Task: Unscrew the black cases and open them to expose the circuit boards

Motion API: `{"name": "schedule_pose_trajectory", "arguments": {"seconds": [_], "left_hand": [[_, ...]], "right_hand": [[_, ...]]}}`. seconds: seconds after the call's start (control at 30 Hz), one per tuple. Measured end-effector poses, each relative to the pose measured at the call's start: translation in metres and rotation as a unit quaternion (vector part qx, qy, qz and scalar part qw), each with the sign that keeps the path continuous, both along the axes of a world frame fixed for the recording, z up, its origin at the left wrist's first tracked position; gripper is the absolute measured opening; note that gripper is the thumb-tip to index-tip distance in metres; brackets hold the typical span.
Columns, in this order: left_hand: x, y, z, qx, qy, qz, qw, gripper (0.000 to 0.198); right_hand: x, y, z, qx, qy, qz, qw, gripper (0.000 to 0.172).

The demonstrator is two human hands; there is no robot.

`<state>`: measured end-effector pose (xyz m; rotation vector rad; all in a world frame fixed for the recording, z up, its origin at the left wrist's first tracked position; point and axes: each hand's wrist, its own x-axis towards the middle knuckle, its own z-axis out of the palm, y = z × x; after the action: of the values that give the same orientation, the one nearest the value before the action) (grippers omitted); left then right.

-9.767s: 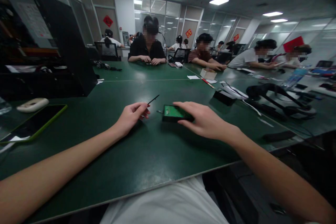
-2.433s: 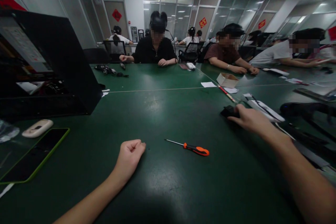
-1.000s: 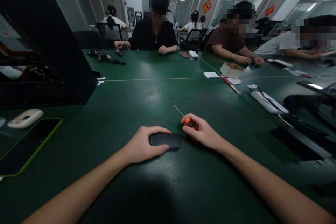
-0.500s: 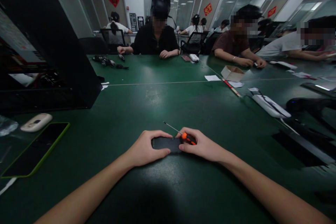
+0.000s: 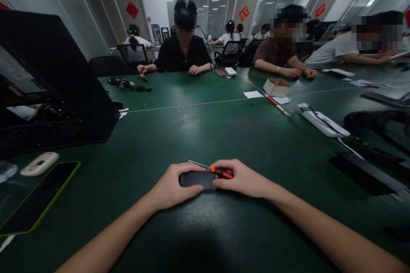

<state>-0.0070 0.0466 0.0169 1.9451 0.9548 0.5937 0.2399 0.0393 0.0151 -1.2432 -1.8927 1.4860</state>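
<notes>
A small flat black box (image 5: 194, 179) lies on the green table (image 5: 205, 128) just in front of me. My left hand (image 5: 171, 187) curls round its left end, thumb on the near edge and fingers over the far edge. My right hand (image 5: 241, 178) presses against the box's right end and is closed on an orange-handled screwdriver (image 5: 221, 172). The thin shaft of the screwdriver points left, above the box's far edge.
A black phone in a green case (image 5: 35, 198) and a white oval device (image 5: 39, 164) lie at the left, before a big black cabinet (image 5: 57, 81). A white power strip (image 5: 325, 123), a cardboard box (image 5: 276, 87) and black gear sit right. Several people sit along the far side.
My right hand brought a black box from the right, picked up the screwdriver and joined my left hand on the box. Since half a second ago the shaft has swung lower, toward the left.
</notes>
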Motion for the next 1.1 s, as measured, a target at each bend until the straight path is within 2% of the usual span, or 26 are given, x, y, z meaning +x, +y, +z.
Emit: {"name": "schedule_pose_trajectory", "arguments": {"seconds": [0.1, 0.17, 0.3, 0.4, 0.47, 0.53, 0.63, 0.73, 0.87, 1.1], "left_hand": [[0.0, 0.0, 0.002, 0.004, 0.012, -0.001, 1.0, 0.038], [0.001, -0.001, 0.002, 0.004, 0.014, -0.003, 1.0, 0.038], [0.001, -0.001, 0.0, 0.004, 0.009, 0.001, 1.0, 0.039], [0.0, -0.001, -0.003, 0.001, 0.004, 0.001, 1.0, 0.038], [0.0, 0.0, -0.003, 0.0, 0.002, -0.002, 1.0, 0.038], [0.0, 0.0, -0.004, 0.003, 0.0, -0.004, 1.0, 0.037], [0.0, -0.001, -0.004, 0.009, -0.002, 0.002, 1.0, 0.036], [0.002, -0.003, -0.004, 0.016, 0.001, 0.012, 1.0, 0.036], [0.002, -0.005, -0.004, 0.023, 0.002, 0.013, 1.0, 0.036], [0.002, -0.003, -0.005, 0.034, 0.001, 0.007, 0.999, 0.037]], "right_hand": [[-0.001, 0.001, -0.005, -0.049, 0.022, -0.016, 0.998, 0.036], [-0.001, 0.001, -0.008, -0.056, 0.024, -0.02, 0.998, 0.037], [0.002, 0.004, -0.006, 0.021, 0.004, -0.042, 0.999, 0.037], [0.009, 0.006, 0.015, 0.153, -0.016, -0.132, 0.979, 0.032], [0.013, 0.006, 0.04, 0.247, -0.029, -0.183, 0.951, 0.029], [0.016, 0.005, 0.072, 0.331, -0.054, -0.194, 0.922, 0.027], [0.014, 0.003, 0.117, 0.411, -0.138, -0.119, 0.893, 0.022], [0.005, 0.002, 0.142, 0.45, -0.213, -0.021, 0.867, 0.022], [-0.01, 0.004, 0.14, 0.47, -0.235, 0.048, 0.85, 0.021], [-0.02, 0.016, 0.125, 0.451, -0.226, 0.103, 0.858, 0.011]]}}
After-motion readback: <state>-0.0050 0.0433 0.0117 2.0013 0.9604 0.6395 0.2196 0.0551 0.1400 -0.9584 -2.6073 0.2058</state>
